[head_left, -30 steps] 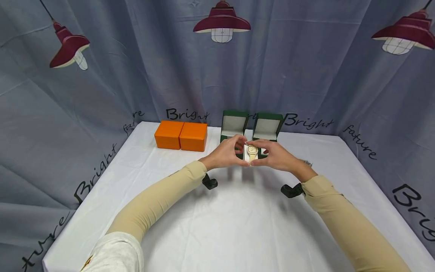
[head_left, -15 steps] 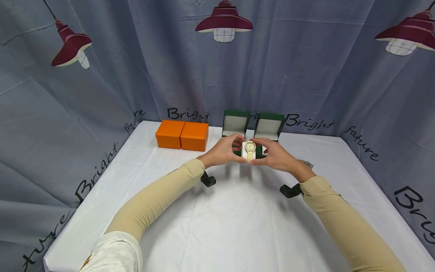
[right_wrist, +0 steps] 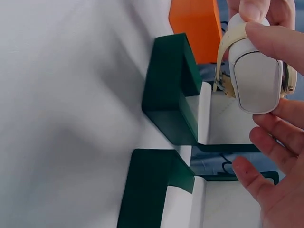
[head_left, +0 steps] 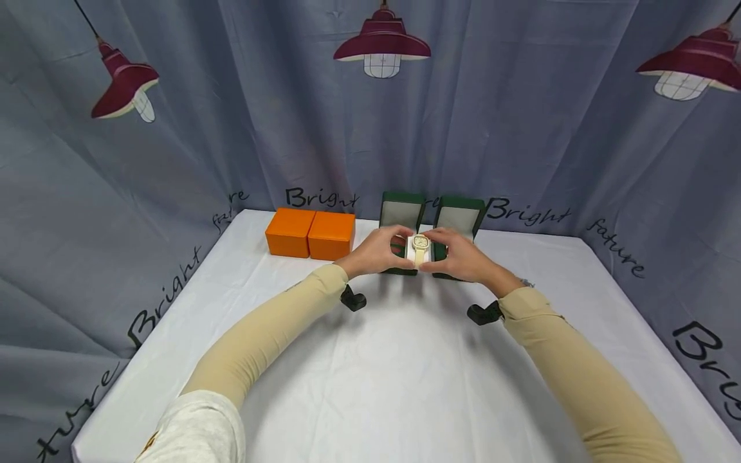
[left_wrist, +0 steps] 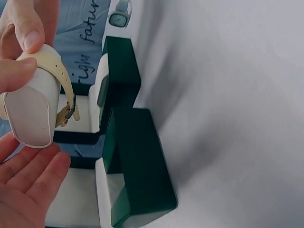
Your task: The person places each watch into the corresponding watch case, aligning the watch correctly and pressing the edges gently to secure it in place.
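Note:
A cream-strapped watch [head_left: 420, 243] is wrapped round a white cushion [left_wrist: 31, 114], held up in front of two open green watch boxes. My left hand [head_left: 379, 251] grips the cushion from the left, thumb on the strap and fingers at the far end. Gripping it from the right is my right hand [head_left: 463, 255], its thumb also on the strap. The watch face points up in the head view; the wrist views show the cushion's flat ends. The left green box [right_wrist: 164, 76] and the right green box [right_wrist: 145, 190] have pale-lined lids standing up.
Two closed orange boxes [head_left: 289, 231] sit side by side at the back left of the white table [head_left: 399, 379]. A second watch [left_wrist: 119, 18] with a pale strap lies right of the green boxes. A printed curtain [head_left: 492, 128] hangs behind.
Both hands have carried the watch and cushion slightly left and away from the body, toward the left green box. More of the green boxes' fronts now shows below the hands.

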`<control>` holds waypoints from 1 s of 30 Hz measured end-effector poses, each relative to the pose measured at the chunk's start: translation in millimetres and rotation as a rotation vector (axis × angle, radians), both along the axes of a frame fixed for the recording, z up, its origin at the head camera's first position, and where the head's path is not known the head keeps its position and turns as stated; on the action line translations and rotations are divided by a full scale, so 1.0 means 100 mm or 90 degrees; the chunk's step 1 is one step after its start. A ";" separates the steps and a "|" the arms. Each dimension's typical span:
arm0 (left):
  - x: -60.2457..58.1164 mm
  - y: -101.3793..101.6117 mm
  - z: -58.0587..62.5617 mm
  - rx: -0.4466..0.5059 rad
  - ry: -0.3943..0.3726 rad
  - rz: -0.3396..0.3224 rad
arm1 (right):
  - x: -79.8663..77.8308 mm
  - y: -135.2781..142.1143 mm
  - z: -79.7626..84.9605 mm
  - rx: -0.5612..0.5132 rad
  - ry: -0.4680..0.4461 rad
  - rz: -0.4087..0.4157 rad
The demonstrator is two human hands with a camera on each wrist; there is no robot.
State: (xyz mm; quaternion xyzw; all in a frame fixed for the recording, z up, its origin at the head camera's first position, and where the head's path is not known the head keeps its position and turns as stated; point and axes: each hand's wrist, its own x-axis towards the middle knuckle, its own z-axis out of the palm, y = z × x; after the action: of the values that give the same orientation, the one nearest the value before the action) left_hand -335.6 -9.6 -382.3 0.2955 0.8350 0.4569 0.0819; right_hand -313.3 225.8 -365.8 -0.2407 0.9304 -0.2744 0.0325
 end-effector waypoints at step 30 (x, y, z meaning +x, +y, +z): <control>-0.34 -0.07 -0.06 -0.190 -0.032 0.102 | -0.58 -0.35 -0.29 0.031 -0.054 -0.016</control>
State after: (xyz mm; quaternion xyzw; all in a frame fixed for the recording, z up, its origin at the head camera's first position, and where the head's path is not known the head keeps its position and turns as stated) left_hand -369.4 -16.6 -388.8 0.2007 0.9122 0.3403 0.1087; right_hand -371.2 190.5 -394.3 -0.2165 0.9376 -0.2617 0.0742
